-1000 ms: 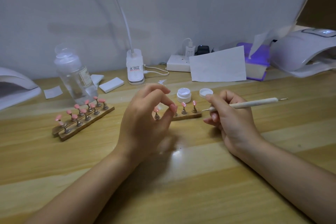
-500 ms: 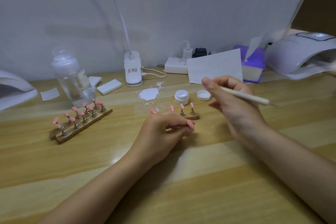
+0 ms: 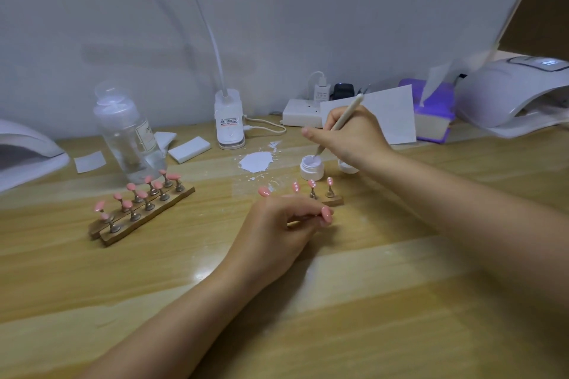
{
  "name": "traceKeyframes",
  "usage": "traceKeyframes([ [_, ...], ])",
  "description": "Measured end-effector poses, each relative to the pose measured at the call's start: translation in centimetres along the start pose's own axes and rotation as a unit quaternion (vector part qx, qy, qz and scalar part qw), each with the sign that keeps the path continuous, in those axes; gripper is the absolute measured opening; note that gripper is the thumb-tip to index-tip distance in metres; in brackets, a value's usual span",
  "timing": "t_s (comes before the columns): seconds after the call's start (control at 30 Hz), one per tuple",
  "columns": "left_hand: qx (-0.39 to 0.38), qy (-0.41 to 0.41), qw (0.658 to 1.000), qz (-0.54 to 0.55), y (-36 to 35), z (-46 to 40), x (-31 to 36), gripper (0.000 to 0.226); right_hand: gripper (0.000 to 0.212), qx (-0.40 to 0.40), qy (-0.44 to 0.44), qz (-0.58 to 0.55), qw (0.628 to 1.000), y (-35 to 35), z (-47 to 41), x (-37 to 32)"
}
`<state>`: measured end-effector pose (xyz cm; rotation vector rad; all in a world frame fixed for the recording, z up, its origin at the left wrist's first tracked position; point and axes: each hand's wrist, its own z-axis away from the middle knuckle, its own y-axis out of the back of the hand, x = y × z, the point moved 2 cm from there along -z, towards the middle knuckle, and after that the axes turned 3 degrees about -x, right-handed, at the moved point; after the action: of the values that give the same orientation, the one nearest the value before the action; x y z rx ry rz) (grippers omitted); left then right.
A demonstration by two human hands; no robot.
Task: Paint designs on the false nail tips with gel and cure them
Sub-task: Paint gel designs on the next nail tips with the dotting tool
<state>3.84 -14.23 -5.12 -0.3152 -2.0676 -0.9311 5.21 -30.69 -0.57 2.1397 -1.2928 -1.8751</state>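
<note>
**Tool tip in the gel pot**

Gel work fills the middle of the table. Our right hand pinches a pale dotting tool between thumb and curled fingers, its shaft leaning up and away to the right, its tip down in the open white pot. The pot's lid lies just right of it, partly behind the hand.

Our left hand rests on the table just near of a wooden holder, fingers curled together and pressed against its near edge; we cannot tell whether they grip it. On the holder stand pink tips on metal stems, three of them carrying white dots, and one plain pink tip at the left end.

To the left, well apart, two more holders lie side by side with plain pink tips. Behind them stands a clear bottle. A white spill marks the wood left of the pot. At the far right sits a white lamp, beside a purple tissue box.
</note>
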Motion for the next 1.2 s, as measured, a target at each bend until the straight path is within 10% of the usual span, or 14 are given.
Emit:
traceKeyframes([
  [1.2, 0.003, 0.041, 0.998, 0.051, 0.0, 0.0, -0.1, 0.017, 0.03, -0.045, 0.007, 0.084, 0.995, -1.2, -0.6, 0.4],
])
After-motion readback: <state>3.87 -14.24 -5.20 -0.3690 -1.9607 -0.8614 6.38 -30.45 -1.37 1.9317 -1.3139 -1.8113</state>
